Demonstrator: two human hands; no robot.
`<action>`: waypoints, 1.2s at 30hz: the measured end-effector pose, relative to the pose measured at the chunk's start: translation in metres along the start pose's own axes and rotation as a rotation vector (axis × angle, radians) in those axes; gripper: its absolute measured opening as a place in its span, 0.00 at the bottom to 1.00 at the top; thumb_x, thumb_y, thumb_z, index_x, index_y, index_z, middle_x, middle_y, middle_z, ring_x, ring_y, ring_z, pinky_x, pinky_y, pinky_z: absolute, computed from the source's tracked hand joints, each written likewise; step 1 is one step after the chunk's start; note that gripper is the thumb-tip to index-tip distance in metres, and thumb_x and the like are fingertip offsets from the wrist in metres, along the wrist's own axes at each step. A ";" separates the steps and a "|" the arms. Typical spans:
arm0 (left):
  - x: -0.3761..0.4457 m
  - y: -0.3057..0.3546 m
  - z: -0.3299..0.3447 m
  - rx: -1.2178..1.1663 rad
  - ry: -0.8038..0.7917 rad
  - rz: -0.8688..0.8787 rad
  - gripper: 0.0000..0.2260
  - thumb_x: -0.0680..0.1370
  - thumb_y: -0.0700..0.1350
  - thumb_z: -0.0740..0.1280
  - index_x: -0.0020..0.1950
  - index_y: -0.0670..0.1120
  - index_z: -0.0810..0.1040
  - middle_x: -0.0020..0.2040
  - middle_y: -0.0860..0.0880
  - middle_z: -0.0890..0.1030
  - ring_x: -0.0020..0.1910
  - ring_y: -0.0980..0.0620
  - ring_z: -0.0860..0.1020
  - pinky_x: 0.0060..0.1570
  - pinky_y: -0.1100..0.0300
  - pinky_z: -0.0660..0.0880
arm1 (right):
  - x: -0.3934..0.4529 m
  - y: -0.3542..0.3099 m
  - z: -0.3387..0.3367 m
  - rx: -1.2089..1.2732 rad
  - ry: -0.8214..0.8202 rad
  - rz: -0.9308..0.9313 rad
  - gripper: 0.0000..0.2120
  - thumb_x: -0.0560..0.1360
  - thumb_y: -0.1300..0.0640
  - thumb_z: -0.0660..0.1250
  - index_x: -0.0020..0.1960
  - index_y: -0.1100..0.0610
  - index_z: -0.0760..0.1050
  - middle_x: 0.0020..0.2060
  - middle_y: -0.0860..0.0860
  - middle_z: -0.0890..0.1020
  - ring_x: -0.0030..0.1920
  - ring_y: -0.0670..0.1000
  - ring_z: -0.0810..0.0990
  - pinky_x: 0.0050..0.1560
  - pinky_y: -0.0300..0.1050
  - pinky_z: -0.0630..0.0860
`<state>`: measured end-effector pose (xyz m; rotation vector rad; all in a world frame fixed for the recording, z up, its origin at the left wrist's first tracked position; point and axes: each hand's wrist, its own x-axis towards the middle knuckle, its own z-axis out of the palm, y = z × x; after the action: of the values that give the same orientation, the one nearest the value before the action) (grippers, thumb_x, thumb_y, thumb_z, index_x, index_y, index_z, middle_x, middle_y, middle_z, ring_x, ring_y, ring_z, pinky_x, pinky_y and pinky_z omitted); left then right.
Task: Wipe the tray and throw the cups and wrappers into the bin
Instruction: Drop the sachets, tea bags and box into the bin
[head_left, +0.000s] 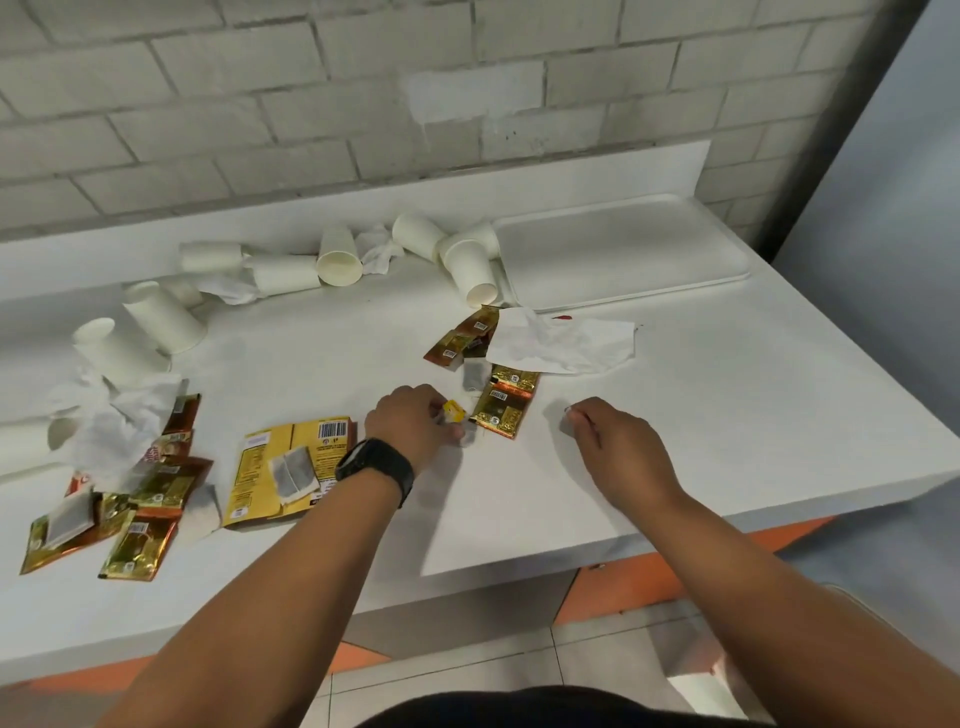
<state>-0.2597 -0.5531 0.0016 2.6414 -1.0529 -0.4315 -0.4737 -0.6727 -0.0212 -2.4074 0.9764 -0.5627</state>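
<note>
A white tray (623, 254) lies at the back right of the white counter (701, 415). Several white paper cups (470, 265) lie tipped along the back and left. Gold and brown wrappers (506, 402) sit near the middle, and more wrappers (140, 535) lie at the left beside a yellow packet (291, 462) with tea bags on it. My left hand (410, 423), wearing a black watch, pinches a small yellow tag (453, 411) of a tea bag. My right hand (618, 436) hovers over the counter with relaxed fingers, holding nothing.
Crumpled white tissues (563, 340) lie in front of the tray, more tissues (117, 421) lie at the left. A brick wall (311, 104) backs the counter. The counter's front edge ends above a tiled floor (519, 670) and orange panels (649, 577).
</note>
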 end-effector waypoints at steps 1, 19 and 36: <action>-0.001 -0.001 0.001 -0.059 -0.008 0.001 0.16 0.69 0.55 0.73 0.53 0.51 0.77 0.49 0.49 0.80 0.48 0.47 0.78 0.46 0.55 0.75 | 0.000 -0.001 -0.002 0.071 0.006 0.060 0.13 0.82 0.51 0.56 0.53 0.55 0.77 0.41 0.50 0.83 0.42 0.53 0.80 0.40 0.47 0.75; -0.078 0.124 0.023 -0.640 0.008 0.155 0.13 0.70 0.49 0.75 0.50 0.53 0.76 0.46 0.55 0.81 0.45 0.57 0.78 0.39 0.66 0.71 | -0.042 0.045 -0.084 0.997 0.009 0.571 0.06 0.77 0.58 0.66 0.44 0.57 0.80 0.25 0.51 0.80 0.25 0.52 0.76 0.31 0.43 0.71; -0.153 0.341 0.221 -0.405 -0.503 0.520 0.15 0.73 0.44 0.72 0.58 0.51 0.76 0.48 0.57 0.79 0.48 0.58 0.78 0.48 0.68 0.71 | -0.214 0.287 -0.170 0.858 0.342 1.151 0.06 0.77 0.59 0.67 0.42 0.58 0.78 0.33 0.56 0.80 0.31 0.52 0.78 0.35 0.46 0.79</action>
<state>-0.6587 -0.7148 -0.0566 1.8502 -1.5392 -1.0800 -0.8576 -0.7452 -0.0888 -0.7919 1.5989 -0.7104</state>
